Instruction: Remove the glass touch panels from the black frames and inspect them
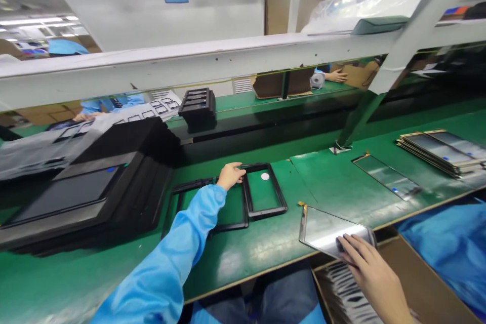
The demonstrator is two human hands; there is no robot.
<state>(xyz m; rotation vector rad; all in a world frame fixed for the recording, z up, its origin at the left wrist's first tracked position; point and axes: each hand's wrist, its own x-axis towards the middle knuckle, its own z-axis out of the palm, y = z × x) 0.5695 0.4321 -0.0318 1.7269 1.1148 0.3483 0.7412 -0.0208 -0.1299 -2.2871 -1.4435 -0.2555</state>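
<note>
My left hand (231, 176) is closed, pinching the upper left corner of a black rectangular frame (268, 211) on the green bench. Beside it, partly behind my blue sleeve, lies another black frame (246, 207). My right hand (374, 271) grips a glass screen panel (322, 225) by its near right side, fingers on top and thumb hidden. The panel reaches over the bench's front edge, an orange flex tab at its far left corner. Something small and dark shows under the fingertips; I cannot make out what it is.
A stack of black trays (132, 172) with a dark screen (72, 192) on top stands left. Another glass panel (387, 177) and a pile of panels (440, 152) lie right. A slanted post (395, 55) rises behind. Below the edge is an open cardboard box (421, 273). Co-workers' hands show beyond.
</note>
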